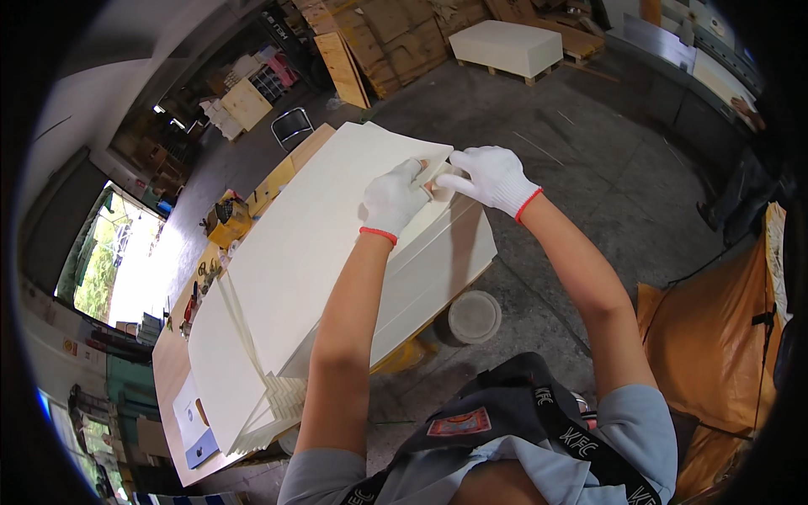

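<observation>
A tall stack of large white sheets (pixel 311 227) lies in front of me, its top sheets curling up at the far right corner. My left hand (pixel 394 200), in a white knitted glove with a red cuff, is closed at this edge, its bare fingertips and thumb pinching the sheet. Just right of it, my right hand (pixel 497 178) wears a matching glove. Its thumb points left toward my left hand, apart from the fingers, which touch the raised corner. Part of the sheet edge is hidden between the hands.
A lower pile of white sheets (pixel 220 362) fans out on the wooden table (pixel 174 391) at left. A yellow container (pixel 229 220) and a black chair (pixel 291 126) stand beyond. On the floor are a white bucket (pixel 475 317) and a white stack on a pallet (pixel 505 46). A person (pixel 745 185) stands at right.
</observation>
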